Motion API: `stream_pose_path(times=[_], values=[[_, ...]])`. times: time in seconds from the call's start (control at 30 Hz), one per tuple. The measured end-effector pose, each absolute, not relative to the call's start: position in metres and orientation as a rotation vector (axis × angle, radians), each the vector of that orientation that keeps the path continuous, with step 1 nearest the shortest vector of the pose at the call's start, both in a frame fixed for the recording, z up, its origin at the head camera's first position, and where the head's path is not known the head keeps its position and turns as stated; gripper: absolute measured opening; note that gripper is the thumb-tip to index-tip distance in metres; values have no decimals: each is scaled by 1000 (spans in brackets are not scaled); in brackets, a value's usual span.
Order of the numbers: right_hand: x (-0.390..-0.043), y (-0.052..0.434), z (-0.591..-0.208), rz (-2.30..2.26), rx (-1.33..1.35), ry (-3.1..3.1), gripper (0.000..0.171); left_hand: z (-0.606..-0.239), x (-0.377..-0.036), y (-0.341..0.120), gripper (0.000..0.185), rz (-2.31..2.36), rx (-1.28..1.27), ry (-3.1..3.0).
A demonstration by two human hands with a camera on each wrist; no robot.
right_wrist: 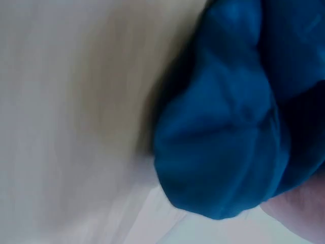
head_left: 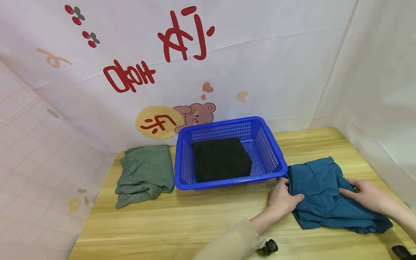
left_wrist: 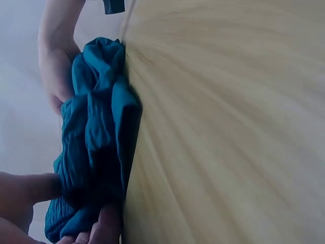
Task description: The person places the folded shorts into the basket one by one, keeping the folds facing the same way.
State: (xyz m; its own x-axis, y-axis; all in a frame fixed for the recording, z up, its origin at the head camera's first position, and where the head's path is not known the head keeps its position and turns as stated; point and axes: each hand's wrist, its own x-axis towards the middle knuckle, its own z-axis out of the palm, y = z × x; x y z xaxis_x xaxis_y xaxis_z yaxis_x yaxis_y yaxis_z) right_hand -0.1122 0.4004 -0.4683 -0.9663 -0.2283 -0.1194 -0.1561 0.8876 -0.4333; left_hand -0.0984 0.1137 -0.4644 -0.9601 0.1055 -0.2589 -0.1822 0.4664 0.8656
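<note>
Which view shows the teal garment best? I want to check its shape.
The head view: the whole teal garment lies on the table, gripped by the left hand and right hand. The wrist views show only bunched, blurry parts.

Your head camera looks forward and down over the pale wooden table [head_left: 195, 216], taking in both hands from well above. Your left-wrist camera sits low, right behind your left hand [left_wrist: 20, 203], facing along the tabletop at the crumpled teal cloth garment [left_wrist: 96, 142] just past its fingers. Your right-wrist camera is nearer still, blurred against that same garment. All three views share the garment and the table beside it.
</note>
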Motion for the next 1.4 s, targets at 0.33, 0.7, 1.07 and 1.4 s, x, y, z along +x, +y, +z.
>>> stream_pose_path(times=[0.33,0.7,1.07,1.4], values=[[-97,357,-472,-564,-417,2968,26,-463,-80,70,51,1401,121,2517],[-78,308,-478,-642,-429,2870,36,-466,-62,19,50,1258,206,2599],[-80,258,-464,-755,-597,2645,22,-469,-59,-51,59,1391,177,2439],[-83,217,-460,-916,-731,2493,30,-468,-60,-103,65,1414,118,2337]])
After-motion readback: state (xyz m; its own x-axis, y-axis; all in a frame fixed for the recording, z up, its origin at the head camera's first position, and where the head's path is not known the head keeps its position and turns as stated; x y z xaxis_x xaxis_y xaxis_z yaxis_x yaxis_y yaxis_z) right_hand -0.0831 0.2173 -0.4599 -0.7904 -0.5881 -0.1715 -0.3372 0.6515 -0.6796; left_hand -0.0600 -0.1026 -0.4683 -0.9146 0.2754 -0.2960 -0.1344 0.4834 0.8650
